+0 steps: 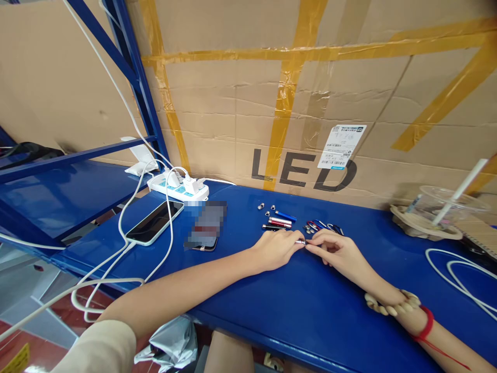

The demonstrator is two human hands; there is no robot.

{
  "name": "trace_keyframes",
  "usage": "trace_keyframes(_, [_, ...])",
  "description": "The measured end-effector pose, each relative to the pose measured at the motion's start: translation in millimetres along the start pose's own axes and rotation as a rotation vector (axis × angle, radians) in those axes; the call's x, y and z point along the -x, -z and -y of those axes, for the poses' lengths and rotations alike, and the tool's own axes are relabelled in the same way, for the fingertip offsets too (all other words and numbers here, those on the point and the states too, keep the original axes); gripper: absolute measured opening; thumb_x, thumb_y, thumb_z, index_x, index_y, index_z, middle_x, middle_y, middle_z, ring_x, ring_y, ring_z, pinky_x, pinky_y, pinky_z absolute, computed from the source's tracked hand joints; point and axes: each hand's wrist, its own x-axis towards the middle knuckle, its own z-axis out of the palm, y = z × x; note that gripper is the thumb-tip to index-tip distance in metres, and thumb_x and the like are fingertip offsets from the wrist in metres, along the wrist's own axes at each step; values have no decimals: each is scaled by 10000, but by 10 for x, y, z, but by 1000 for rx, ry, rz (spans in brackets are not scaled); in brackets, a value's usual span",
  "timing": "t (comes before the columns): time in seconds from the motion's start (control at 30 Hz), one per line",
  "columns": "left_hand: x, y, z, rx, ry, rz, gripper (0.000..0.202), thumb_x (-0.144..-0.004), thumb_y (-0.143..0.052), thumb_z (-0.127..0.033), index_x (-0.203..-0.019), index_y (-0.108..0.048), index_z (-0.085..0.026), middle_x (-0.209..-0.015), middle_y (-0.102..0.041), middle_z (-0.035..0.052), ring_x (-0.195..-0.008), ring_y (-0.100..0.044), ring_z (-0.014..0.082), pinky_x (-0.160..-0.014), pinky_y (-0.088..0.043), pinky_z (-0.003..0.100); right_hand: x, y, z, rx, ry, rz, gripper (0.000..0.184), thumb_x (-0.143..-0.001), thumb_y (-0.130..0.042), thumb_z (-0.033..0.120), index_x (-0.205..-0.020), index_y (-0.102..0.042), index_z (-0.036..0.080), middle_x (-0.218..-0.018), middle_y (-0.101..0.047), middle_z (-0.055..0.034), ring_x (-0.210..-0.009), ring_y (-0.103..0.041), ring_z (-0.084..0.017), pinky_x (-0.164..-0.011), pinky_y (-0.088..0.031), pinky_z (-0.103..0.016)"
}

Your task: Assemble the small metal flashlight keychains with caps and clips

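Observation:
My left hand (pixel 274 249) is closed around a small metal tube (pixel 300 242), and its silver end pokes out past the fingertips. Thumb and forefinger of my right hand (pixel 344 253) pinch a tiny dark piece (pixel 306 242) right at that end; whether the two are joined I cannot tell. Just beyond my left hand lie a blue tube (pixel 286 216), a silver tube (pixel 281 220), a red tube (pixel 278 224) and a black tube (pixel 268 227). Several small silver pieces (pixel 261 206) sit behind them. Coloured clips (pixel 320 225) with small metal parts lie behind my right hand.
On the blue tabletop (pixel 272 311), a white power strip (pixel 178 187), a white-edged phone (pixel 155 223) and a partly blurred phone (pixel 207 228) are at left, among white cables (pixel 170 248). A cup with a straw (pixel 446 202) stands at right. A large cardboard box (pixel 233 114) walls the back.

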Motion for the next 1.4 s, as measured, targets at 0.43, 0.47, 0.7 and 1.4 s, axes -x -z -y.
trace_keyframes(0.43, [39, 34, 40, 222, -73, -1, 191, -917, -307, -346, -986, -417, -206, -1006, -609, 12, -895, -595, 155, -683, -446, 241, 7, 19, 92, -78, 33, -3, 272, -657, -674, 429, -615, -651, 160, -736, -542, -29, -414, -468, -63, -374, -423, -234])
trace_keyframes(0.47, [43, 44, 40, 245, -82, 4, 178, -915, -317, -343, -977, -415, -208, -1004, -609, 8, -883, -597, 150, -675, -443, 235, 11, 19, 103, -85, 33, -1, 270, -658, -673, 429, -612, -652, 163, -728, -537, -25, -412, -465, -62, -373, -423, -233])
trace_keyframes(0.7, [51, 56, 33, 282, -99, -11, 130, -903, -363, -319, -922, -428, -209, -974, -612, -3, -860, -591, 136, -653, -424, 217, 50, 3, 115, -77, 73, -12, 260, -698, -644, 419, -632, -650, 167, -717, -521, -21, -419, -461, -63, -364, -414, -223])
trace_keyframes(1.4, [12, -1, 64, 118, -141, -132, 257, -892, -392, -308, -1113, -499, -229, -887, -617, 3, -835, -563, 129, -731, -436, 216, 54, -27, 91, 77, 75, -19, 300, -750, -590, 426, -613, -609, 160, -599, -493, -5, -422, -433, -77, -389, -355, -228])
